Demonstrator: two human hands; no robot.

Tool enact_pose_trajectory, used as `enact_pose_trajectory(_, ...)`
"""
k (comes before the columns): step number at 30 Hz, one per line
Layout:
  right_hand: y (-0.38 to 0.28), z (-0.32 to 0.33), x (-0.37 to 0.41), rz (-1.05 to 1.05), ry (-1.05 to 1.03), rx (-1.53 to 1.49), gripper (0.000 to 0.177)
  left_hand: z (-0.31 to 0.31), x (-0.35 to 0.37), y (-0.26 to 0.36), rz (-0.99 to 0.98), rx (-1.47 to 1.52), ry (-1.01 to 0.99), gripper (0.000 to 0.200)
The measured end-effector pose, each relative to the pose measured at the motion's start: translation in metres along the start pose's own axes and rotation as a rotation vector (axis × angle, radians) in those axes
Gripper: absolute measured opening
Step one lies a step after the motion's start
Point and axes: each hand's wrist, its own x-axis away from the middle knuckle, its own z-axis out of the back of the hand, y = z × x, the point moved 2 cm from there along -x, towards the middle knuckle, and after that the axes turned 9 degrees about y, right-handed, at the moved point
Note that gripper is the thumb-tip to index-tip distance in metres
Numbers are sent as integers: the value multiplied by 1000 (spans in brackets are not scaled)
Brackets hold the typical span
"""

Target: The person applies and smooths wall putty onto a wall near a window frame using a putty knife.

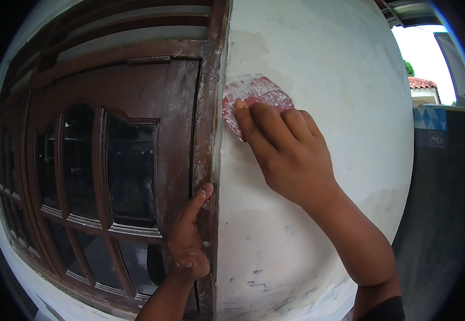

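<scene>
My right hand (291,144) grips a red plastic putty spreader (259,96), smeared with whitish paste. Its face lies against the pale wall (360,128), close to the dark brown door frame (204,134). The fingers are bent over the spreader and hide its lower part. Lower down, my left hand (189,235) rests against the door frame, with one digit stretched upward along the wood. Nothing shows in that hand, though its other fingers are mostly hidden. White specks dot the left hand and the frame.
A brown wooden door (176,139) with dark glass panes (131,171) fills the left side. Damp-looking patches (248,51) and dark scuffs (256,283) mark the wall. Past its right edge stands a dark panel (435,203) with a blue patterned strip (430,119).
</scene>
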Motion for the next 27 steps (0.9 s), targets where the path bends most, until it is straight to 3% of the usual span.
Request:
enact_pose_trajectory(3,-22,15,15,42,-50,13,45,-2,-1,4,14,-7,-3,112)
enact_pose_trajectory(6,-51,45,42,93,-86,3,40,-4,-3,11,171,31,76,123)
enact_pose_trajectory(9,-54,58,50,109,-43,-46,38,-3,-2,6,131,45,67,124)
enact_pose_trajectory(12,-20,44,30,48,13,-1,39,-1,0,4,33,-6,-9,110)
enact_pose_trajectory(15,-7,27,27,-8,-65,12,44,-3,1,5,15,55,21,109)
enact_pose_trajectory(22,-87,80,81,95,-105,-105,35,-2,0,6,10,19,4,113)
enact_pose_trajectory(27,-63,82,67,-35,-86,-39,35,-2,2,4,-21,-22,-28,115)
